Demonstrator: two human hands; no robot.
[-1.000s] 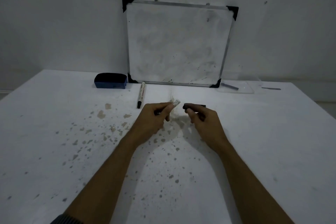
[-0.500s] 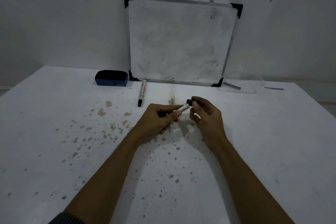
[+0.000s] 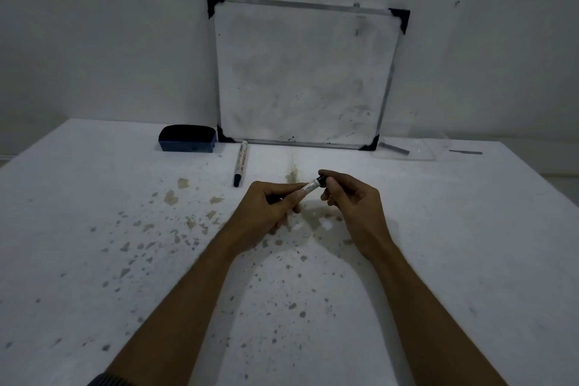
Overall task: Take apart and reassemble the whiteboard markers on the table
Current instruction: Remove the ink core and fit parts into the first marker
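Observation:
My left hand point(image 3: 269, 207) grips a white whiteboard marker barrel point(image 3: 308, 187) just above the middle of the table, its free end pointing up and to the right. My right hand point(image 3: 351, 197) pinches a small black part point(image 3: 320, 180) at that end of the barrel; most of this part is hidden by my fingers. A second, whole marker point(image 3: 240, 163) with a black cap lies on the table to the left, beyond my left hand, apart from both hands.
A stained white table point(image 3: 94, 244) carries everything. A small whiteboard point(image 3: 302, 72) leans on the back wall. A blue eraser point(image 3: 187, 138) sits left of it. A clear plastic tray point(image 3: 407, 150) holding a dark stick lies at the back right.
A second ago the black part was held apart from the barrel. My hands have since come together, and the black part now sits at the barrel's end.

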